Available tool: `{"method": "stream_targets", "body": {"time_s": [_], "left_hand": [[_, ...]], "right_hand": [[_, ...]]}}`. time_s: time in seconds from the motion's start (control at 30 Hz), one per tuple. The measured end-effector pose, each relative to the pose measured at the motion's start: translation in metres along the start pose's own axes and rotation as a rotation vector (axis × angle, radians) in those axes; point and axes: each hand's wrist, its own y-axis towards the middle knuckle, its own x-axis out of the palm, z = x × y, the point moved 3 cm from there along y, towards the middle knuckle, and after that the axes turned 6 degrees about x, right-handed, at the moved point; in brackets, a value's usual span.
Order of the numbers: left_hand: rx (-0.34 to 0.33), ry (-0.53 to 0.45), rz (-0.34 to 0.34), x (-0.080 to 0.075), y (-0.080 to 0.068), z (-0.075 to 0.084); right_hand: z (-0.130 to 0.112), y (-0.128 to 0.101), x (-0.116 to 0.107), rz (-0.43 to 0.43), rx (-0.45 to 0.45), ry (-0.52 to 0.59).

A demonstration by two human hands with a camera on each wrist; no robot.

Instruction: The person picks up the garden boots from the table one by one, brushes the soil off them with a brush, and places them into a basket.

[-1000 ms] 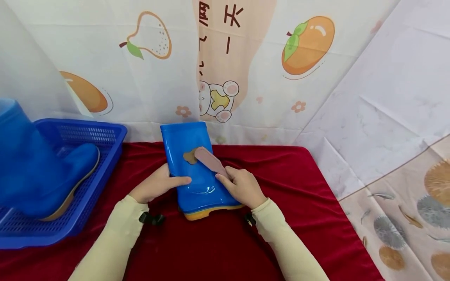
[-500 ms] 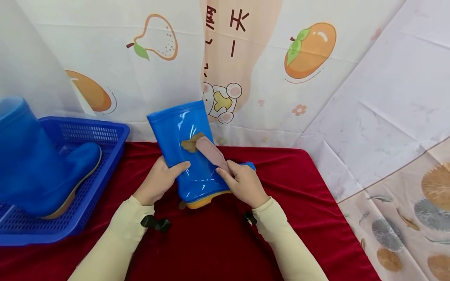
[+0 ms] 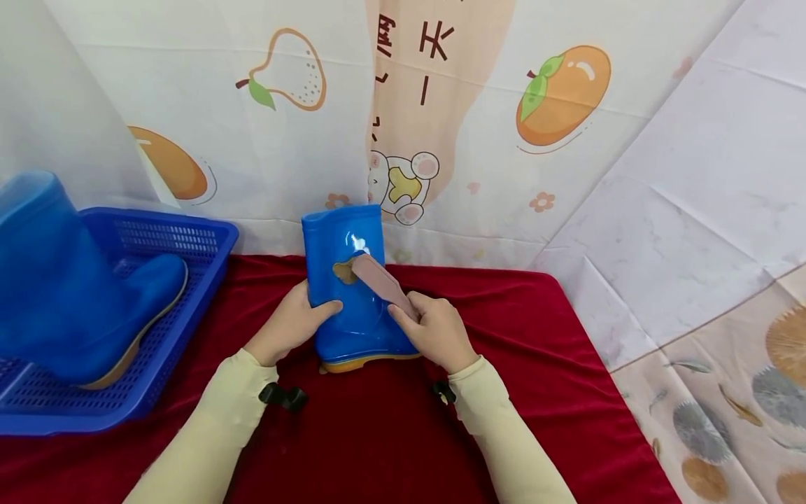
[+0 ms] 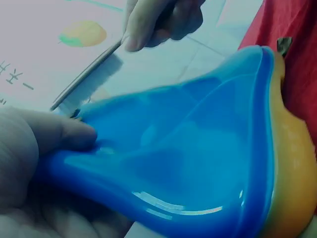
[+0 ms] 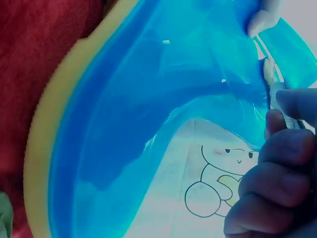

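A blue rain boot (image 3: 352,325) with a yellow sole is held in front of me, its shaft pointing up. My left hand (image 3: 286,323) grips the shaft from the left, thumb on the near face and fingers behind. In my right hand (image 3: 439,332) is a pink-backed brush (image 3: 380,278), held by its handle. The brush head lies by a brown smear (image 3: 344,271) on the shaft and covers part of it. Pale bristles show under the brush (image 4: 91,74) in the left wrist view. The boot's yellow sole (image 5: 37,148) fills the left of the right wrist view.
To the left a blue plastic basket (image 3: 210,280) contains another blue boot (image 3: 50,280), which rises above the rim. Dark red cloth (image 3: 504,315) covers the table. Behind it hangs a white printed curtain (image 3: 478,140), close to the boot's top.
The boot tipped left and rose, then came back more upright, the left hand moving with it. The brush shifted slightly over the smear, staying in the right hand. The view drifted a little.
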Motion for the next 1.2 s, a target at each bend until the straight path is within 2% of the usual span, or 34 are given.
{"method": "stream_targets", "body": {"time_s": [0.23,0.37,0.47,0.57,0.63,0.7,0.77,0.9,1.0,1.07,1.2], "left_hand": [[-0.021,-0.034,0.047,-0.015,0.000,-0.007],[-0.009,-0.063,0.047,-0.021,-0.001,-0.010],[0.000,-0.038,0.044,-0.021,-0.001,-0.009],[0.012,-0.002,0.047,-0.020,-0.001,-0.007],[0.017,0.009,0.051,-0.019,-0.001,-0.006],[0.018,0.011,0.054,-0.018,0.000,-0.005],[0.019,0.013,0.056,-0.017,0.001,-0.005],[0.028,0.019,0.050,-0.015,0.001,-0.004],[0.038,0.025,0.047,-0.014,0.001,-0.002],[0.038,0.024,0.048,-0.014,0.001,-0.002],[0.027,0.010,0.058,-0.015,0.001,-0.003]], "right_hand": [[0.001,-0.002,-0.007,0.122,-0.001,0.046],[-0.003,-0.001,-0.012,0.235,-0.060,0.102],[-0.007,0.000,-0.015,0.308,-0.121,0.121],[-0.009,0.000,-0.017,0.340,-0.148,0.126],[-0.009,0.000,-0.017,0.324,-0.123,0.149],[-0.007,0.001,-0.015,0.271,-0.066,0.197],[-0.006,0.001,-0.014,0.179,0.017,0.286],[-0.003,-0.001,-0.010,-0.060,0.180,0.501],[-0.004,-0.002,-0.011,-0.162,0.191,0.560],[-0.006,-0.002,-0.013,-0.146,0.145,0.543],[-0.009,-0.001,-0.016,0.005,0.054,0.446]]}}
